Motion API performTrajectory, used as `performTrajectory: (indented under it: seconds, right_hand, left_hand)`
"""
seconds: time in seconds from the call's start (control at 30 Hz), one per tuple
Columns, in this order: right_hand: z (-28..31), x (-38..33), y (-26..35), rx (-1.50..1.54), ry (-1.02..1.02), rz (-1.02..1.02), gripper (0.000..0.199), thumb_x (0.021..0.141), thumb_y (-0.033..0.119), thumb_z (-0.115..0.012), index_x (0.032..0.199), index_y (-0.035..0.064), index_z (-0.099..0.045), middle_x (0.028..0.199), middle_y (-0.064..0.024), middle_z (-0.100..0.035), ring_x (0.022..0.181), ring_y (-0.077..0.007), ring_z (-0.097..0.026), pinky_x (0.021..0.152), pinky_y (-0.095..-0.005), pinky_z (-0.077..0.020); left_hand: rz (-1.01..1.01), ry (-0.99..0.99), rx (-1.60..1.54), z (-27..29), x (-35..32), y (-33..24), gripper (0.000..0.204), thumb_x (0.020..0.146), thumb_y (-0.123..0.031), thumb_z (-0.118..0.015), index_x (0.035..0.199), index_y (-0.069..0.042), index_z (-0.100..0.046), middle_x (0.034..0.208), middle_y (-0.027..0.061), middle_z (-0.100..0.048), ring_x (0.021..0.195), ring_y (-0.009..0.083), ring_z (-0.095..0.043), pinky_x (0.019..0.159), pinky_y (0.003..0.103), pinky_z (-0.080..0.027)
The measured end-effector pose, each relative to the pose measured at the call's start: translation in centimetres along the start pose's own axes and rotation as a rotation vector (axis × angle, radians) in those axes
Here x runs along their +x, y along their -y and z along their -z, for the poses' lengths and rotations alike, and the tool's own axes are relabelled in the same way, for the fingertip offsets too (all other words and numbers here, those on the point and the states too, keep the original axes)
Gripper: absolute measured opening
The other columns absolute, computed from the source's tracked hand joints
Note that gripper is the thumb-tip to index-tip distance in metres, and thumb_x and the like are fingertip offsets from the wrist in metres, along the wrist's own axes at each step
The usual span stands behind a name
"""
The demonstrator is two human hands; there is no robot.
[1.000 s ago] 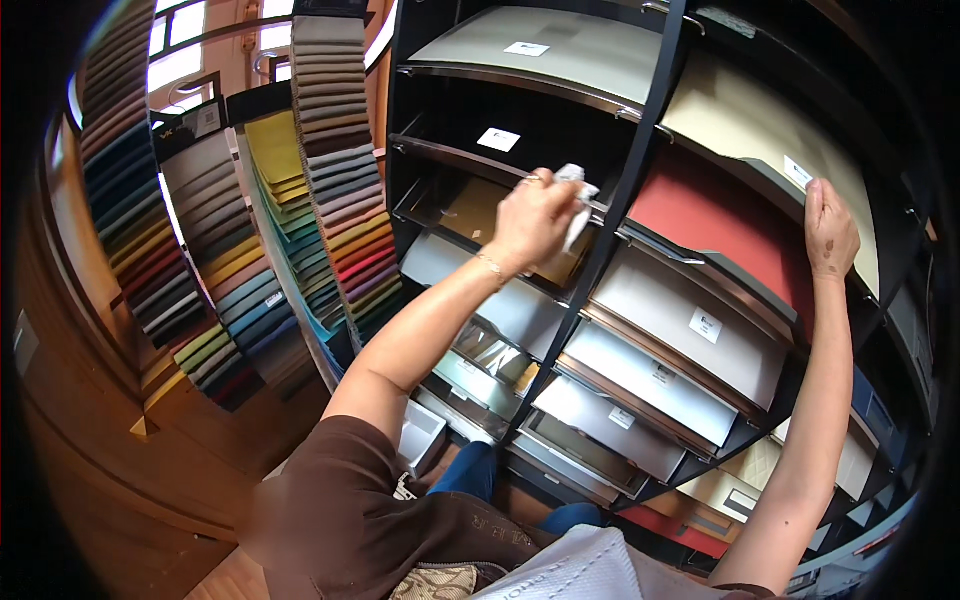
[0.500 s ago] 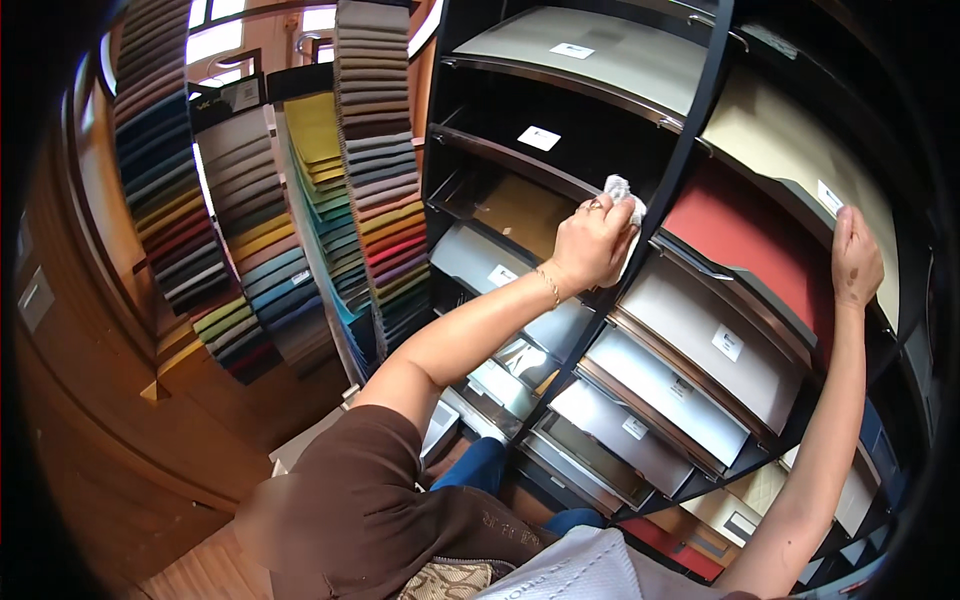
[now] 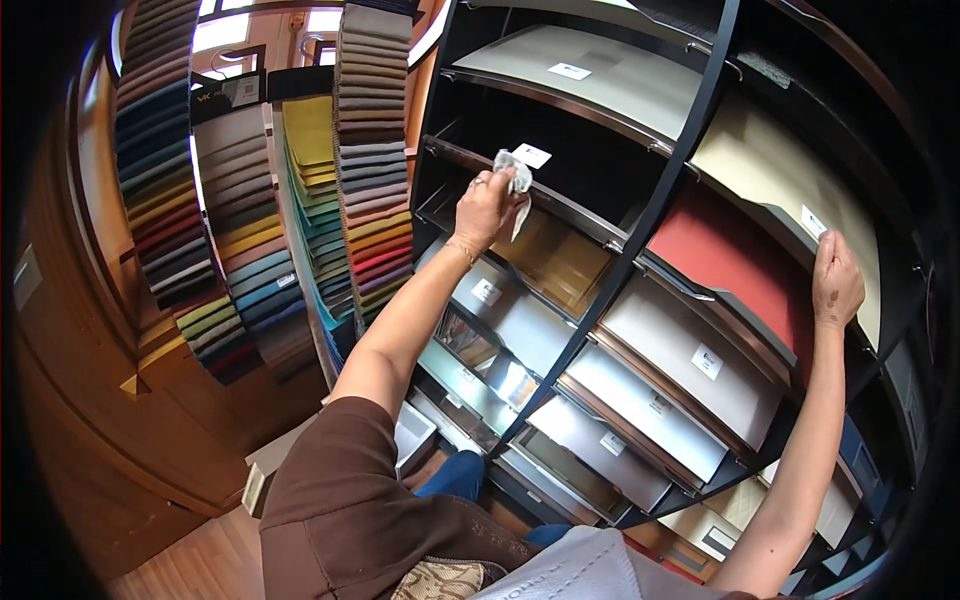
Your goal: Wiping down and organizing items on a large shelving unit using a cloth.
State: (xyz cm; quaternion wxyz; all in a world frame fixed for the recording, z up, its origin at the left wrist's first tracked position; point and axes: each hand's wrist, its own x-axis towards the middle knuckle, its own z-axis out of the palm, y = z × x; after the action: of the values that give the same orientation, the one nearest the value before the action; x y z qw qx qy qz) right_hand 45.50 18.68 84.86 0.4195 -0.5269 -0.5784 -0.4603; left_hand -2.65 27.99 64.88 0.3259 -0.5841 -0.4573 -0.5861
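My left hand (image 3: 483,208), with a ring and a thin bracelet, is closed round a crumpled white cloth (image 3: 513,175). It is at the front edge of the black sample panel (image 3: 590,150), and the cloth overlaps the white label (image 3: 531,155) there. Just below that spot is a brown glossy panel (image 3: 560,265). Over on the right, my right hand (image 3: 838,285) grips the lower edge of a cream panel (image 3: 780,150), its fingertips beside a white label (image 3: 813,220). To the left of that hand lies a red panel (image 3: 735,265).
Fabric swatch hangers (image 3: 375,150) in many colours hang at the left, by a brown wooden door (image 3: 100,430). A dark upright post (image 3: 655,215) divides the rack. Lower down are several grey and white panels (image 3: 690,350). A pale open box (image 3: 410,440) stands near my knee.
My left hand has moved left along the black panel's front edge with the cloth. My right hand stays on the cream panel. The whole view has shifted slightly.
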Motion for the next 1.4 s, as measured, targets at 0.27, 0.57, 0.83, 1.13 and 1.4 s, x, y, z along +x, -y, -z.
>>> performTrajectory:
  seconds: [0.27, 0.57, 0.83, 1.13, 1.4]
  right_hand:
    - [-0.8, -0.1, -0.4, -0.04, -0.014, 0.023, 0.04, 0.098, 0.042, -0.034, 0.099, 0.0134, -0.063, 0.091, -0.0176, -0.064, 0.083, -0.0412, -0.06, 0.068, -0.0492, -0.0459]
    - [-1.2, 0.0, -1.1, -0.026, -0.056, 0.064, 0.04, 0.098, 0.04, -0.035, 0.098, 0.0129, -0.064, 0.09, -0.0161, -0.065, 0.082, -0.0384, -0.061, 0.067, -0.0451, -0.0468]
    - [-1.6, 0.0, -2.0, -0.035, -0.045, 0.056, 0.04, 0.098, 0.04, -0.034, 0.099, 0.0145, -0.065, 0.088, -0.0142, -0.066, 0.079, -0.0363, -0.063, 0.065, -0.042, -0.0471]
    - [-1.7, 0.1, -1.9, -0.035, -0.07, 0.065, 0.039, 0.098, 0.038, -0.035, 0.097, 0.0124, -0.065, 0.087, -0.0132, -0.066, 0.079, -0.0354, -0.063, 0.066, -0.0404, -0.0478]
    - [-1.7, 0.1, -2.2, -0.048, -0.044, 0.044, 0.04, 0.099, 0.039, -0.033, 0.099, 0.013, -0.064, 0.088, -0.0127, -0.066, 0.081, -0.0336, -0.064, 0.067, -0.0388, -0.0473]
  left_hand:
    - [0.983, -0.328, -1.095, -6.7, -0.3, -8.2, 0.03, 0.097, -0.034, -0.052, 0.103, -0.004, -0.05, 0.095, 0.0062, -0.059, 0.082, 0.0153, -0.06, 0.071, 0.03, -0.05]
    - [1.168, -0.402, -1.277, -5.8, 1.3, -6.5, 0.042, 0.098, -0.046, -0.044, 0.09, -0.005, -0.051, 0.07, 0.0009, -0.053, 0.06, 0.0103, -0.049, 0.053, 0.029, -0.04]
    - [1.22, -0.318, -1.614, -5.3, 1.5, -1.7, 0.039, 0.093, -0.052, -0.049, 0.079, -0.016, -0.056, 0.062, -0.0021, -0.055, 0.051, 0.0132, -0.052, 0.043, 0.03, -0.04]
    - [0.785, -0.517, -0.619, 0.5, 4.5, 11.2, 0.036, 0.094, -0.041, -0.053, 0.095, -0.005, -0.058, 0.08, 0.0096, -0.063, 0.072, 0.0256, -0.063, 0.062, 0.035, -0.047]
    - [0.244, 0.196, 0.309, 1.4, 11.6, 11.6, 0.028, 0.078, -0.016, -0.06, 0.101, -0.002, -0.064, 0.099, 0.0246, -0.064, 0.097, 0.04, -0.06, 0.087, 0.045, -0.048]
